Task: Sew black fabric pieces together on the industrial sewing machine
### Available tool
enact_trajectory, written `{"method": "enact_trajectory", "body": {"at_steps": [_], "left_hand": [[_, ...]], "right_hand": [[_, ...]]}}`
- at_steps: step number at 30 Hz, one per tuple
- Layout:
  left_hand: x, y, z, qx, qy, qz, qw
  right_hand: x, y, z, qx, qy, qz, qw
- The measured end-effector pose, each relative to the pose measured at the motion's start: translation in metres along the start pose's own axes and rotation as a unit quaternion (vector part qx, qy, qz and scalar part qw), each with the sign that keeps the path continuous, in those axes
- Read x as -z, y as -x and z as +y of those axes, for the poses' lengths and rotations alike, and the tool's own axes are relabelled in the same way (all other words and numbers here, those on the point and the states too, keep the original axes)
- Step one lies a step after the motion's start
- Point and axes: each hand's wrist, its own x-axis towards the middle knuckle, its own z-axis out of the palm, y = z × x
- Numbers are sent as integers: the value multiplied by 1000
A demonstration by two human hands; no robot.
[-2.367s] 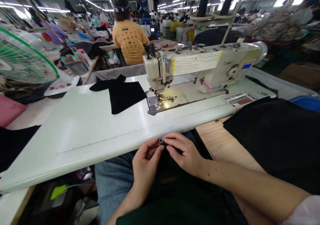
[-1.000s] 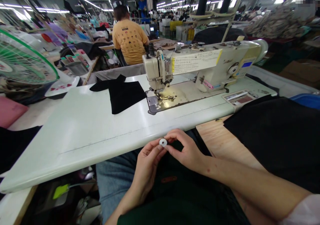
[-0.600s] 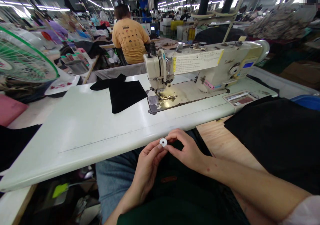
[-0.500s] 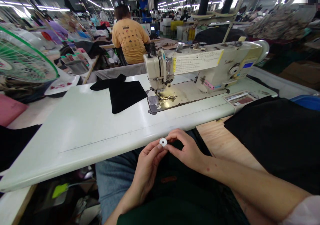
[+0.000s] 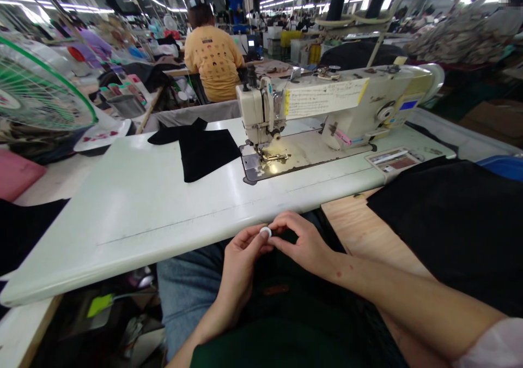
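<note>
Just off the table's front edge, above my lap, I hold a small round white bobbin (image 5: 267,229). My left hand (image 5: 242,256) pinches it between thumb and fingers, the thumb lying across its face and hiding the centre hole. From the other side my right hand (image 5: 303,243) closes its thumb and forefinger at the bobbin's right edge. Any thread there is too fine to make out. Beyond my hands stands a sewing machine (image 5: 327,103), its needle area lit. A black fabric piece (image 5: 208,152) lies flat to the left of the needle plate.
The pale sewing table (image 5: 134,204) spans the view before me. Black cloth (image 5: 453,215) covers part of a wooden board (image 5: 351,223) at right. A green-rimmed fan (image 5: 44,90) stands at left. A person in a yellow shirt (image 5: 214,62) sits beyond the table, back turned.
My left thumb has moved over the bobbin's face, covering the hole that showed before. The bobbin appears turned slightly. My right hand stays almost where it was.
</note>
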Motion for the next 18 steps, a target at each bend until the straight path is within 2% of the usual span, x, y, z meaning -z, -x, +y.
{"method": "enact_trajectory", "body": {"at_steps": [10,18], "left_hand": [[2,-1,-2,-30,-48,19,998],[2,0,-2,-26,-33,9,999]], "right_hand": [[0,-1,1,-20,-15,-12,1000],[-1,-2,3,-24,-11,-14,1000]]}}
